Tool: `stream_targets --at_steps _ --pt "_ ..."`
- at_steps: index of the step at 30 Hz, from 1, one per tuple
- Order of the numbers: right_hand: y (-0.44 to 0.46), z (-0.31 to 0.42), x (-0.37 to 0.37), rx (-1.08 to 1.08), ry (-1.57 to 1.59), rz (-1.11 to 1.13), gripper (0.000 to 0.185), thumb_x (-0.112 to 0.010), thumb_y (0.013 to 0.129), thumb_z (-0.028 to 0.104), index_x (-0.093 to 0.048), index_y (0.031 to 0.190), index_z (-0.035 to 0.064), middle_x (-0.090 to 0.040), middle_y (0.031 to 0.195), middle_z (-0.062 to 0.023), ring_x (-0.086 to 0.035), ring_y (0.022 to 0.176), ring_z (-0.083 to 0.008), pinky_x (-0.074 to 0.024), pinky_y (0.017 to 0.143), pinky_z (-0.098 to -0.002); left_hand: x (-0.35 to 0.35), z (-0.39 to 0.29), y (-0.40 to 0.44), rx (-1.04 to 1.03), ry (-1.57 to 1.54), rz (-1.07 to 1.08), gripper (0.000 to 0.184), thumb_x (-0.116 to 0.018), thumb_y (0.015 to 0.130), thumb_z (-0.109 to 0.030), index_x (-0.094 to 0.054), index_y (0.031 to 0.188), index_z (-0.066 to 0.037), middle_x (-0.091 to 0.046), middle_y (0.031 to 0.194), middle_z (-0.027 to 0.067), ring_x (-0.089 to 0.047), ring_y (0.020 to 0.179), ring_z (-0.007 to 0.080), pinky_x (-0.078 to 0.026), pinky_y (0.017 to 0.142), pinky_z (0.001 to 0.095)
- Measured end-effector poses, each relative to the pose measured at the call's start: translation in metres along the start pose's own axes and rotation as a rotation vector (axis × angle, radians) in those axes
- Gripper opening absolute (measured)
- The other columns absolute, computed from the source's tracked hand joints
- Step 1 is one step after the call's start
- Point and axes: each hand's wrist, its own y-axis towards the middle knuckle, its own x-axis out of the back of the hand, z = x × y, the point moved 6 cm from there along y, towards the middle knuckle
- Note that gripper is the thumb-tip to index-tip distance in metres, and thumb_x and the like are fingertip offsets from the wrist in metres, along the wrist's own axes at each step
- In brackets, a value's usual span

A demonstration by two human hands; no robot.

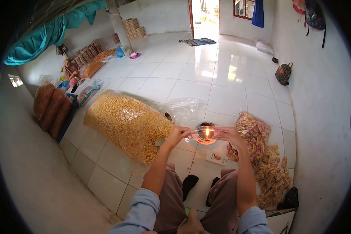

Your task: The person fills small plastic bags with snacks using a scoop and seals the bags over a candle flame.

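Grip: my left hand [178, 136] and right hand [228, 135] pinch plastic [196, 134] beside the flame [207, 132].
Packets [272, 179]: right of it, seemingly done.
Snacks [124, 123]: left of it, apparently unpacked.

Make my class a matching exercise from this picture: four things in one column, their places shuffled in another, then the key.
Things
1. flame
2. large bag of yellow pieces
3. blue curtain
4. patterned brown bag

Places
A. hanging beside the window
B. on the floor, near the right-hand wall
C. seen between the left hand and right hand
D. left of the left hand

Pairs: 1-C, 2-D, 3-A, 4-B
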Motion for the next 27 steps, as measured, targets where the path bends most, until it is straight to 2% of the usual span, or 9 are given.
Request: stream_targets --at_steps 8,11,13,14,16,19,21,25,27 --pt "0.001 0.003 -0.006 0.017 0.002 -0.024 0.033 -0.056 0.083 0.007 -0.05 0.111 -0.0091 -0.057 0.107 -0.0181 -0.061 0.088 -0.0244 -0.0517 0.08 -0.0275 0.021 -0.009 -0.005 0.022 0.186 -0.125 0.016 -0.069 0.074 -0.013 -0.064 0.074 0.002 -0.056 0.056 0.0036 -0.049 0.051 0.0064 -0.036 0.046 0.0207" --pt "0.004 -0.003 -0.002 0.027 0.007 -0.04 0.033 -0.057 0.082 0.006 -0.051 0.11 -0.0101 -0.056 0.107 -0.0187 -0.061 0.089 -0.0246 -0.0515 0.08 -0.0279 0.018 -0.015 -0.003 -0.05 0.39 -0.06 0.029 -0.072 0.07 -0.016 -0.062 0.092 0.0 -0.059 0.069 0.0053 -0.053 0.062 0.0103 -0.042 0.055 0.0232" --pt "0.002 -0.006 -0.004 0.034 0.02 -0.037 0.033 -0.058 0.082 0.006 -0.051 0.11 -0.0104 -0.056 0.107 -0.0186 -0.061 0.09 -0.0246 -0.0514 0.08 -0.0281 0.019 -0.06 -0.016 -0.46 0.707 -0.442 0.065 -0.076 0.062 -0.025 -0.048 0.117 -0.005 -0.058 0.09 0.0061 -0.055 0.084 0.0167 -0.043 0.078 0.0316" --pt "0.002 -0.008 -0.009 0.031 0.028 -0.018 0.033 -0.058 0.082 0.005 -0.051 0.11 -0.0104 -0.056 0.107 -0.0184 -0.061 0.09 -0.024 -0.0513 0.081 -0.0281 0.014 -0.067 -0.018 -0.461 0.707 -0.444 0.065 -0.076 0.062 -0.025 -0.048 0.117 -0.005 -0.058 0.09 0.0061 -0.055 0.084 0.0167 -0.043 0.078 0.0316" --pt "0.005 -0.011 -0.018 0.023 0.031 0.001 0.033 -0.058 0.081 0.004 -0.051 0.11 -0.0103 -0.056 0.107 -0.0182 -0.061 0.09 -0.0234 -0.0511 0.081 -0.0281 -0.018 -0.075 -0.02 -0.629 0.965 -0.206 0.091 -0.078 0.054 -0.032 -0.033 0.13 -0.009 -0.053 0.104 0.0062 -0.049 0.1 0.0208 -0.031 0.096 0.0405" --pt "0.013 -0.015 -0.03 0.064 -0.134 0.011 0.031 -0.057 0.081 0.003 -0.052 0.109 -0.0098 -0.056 0.108 -0.0178 -0.06 0.09 -0.022 -0.0508 0.082 -0.0281 -0.048 -0.059 -0.017 -0.551 1.039 0.02 0.095 -0.078 0.05 -0.034 -0.033 0.13 -0.008 -0.052 0.103 0.0066 -0.049 0.099 0.02 -0.026 0.1 0.0447" --pt "0.015 -0.015 -0.036 0.093 -0.128 -0.039 0.028 -0.061 0.08 0.008 -0.058 0.104 -0.006 -0.063 0.097 -0.0119 -0.06 0.085 -0.0126 -0.0486 0.074 -0.0221 -0.054 -0.053 -0.016 -0.546 1.092 0.013 0.085 -0.076 0.054 -0.03 -0.036 0.126 -0.007 -0.052 0.101 0.0068 -0.049 0.098 0.0183 -0.029 0.097 0.043" --pt "0.01 -0.004 -0.051 0.095 -0.147 0.012 0.027 -0.058 0.082 0.007 -0.057 0.104 -0.008 -0.062 0.097 -0.0134 -0.059 0.088 -0.0156 -0.0496 0.077 -0.0247 -0.05 -0.034 -0.013 -0.52 1.164 -0.096 0.059 -0.073 0.06 -0.026 -0.046 0.109 -0.01 -0.057 0.086 0.004 -0.056 0.083 0.0184 -0.04 0.078 0.0357" --pt "0.006 0.011 -0.056 0.178 -0.455 -0.033 0.027 -0.059 0.081 0.008 -0.058 0.104 -0.0065 -0.064 0.09 -0.0103 -0.059 0.085 -0.012 -0.048 0.075 -0.0225 -0.049 -0.03 -0.013 -0.463 1.123 -0.083 0.05 -0.072 0.062 -0.024 -0.048 0.103 -0.011 -0.058 0.081 0.0033 -0.057 0.078 0.0185 -0.041 0.072 0.0336"
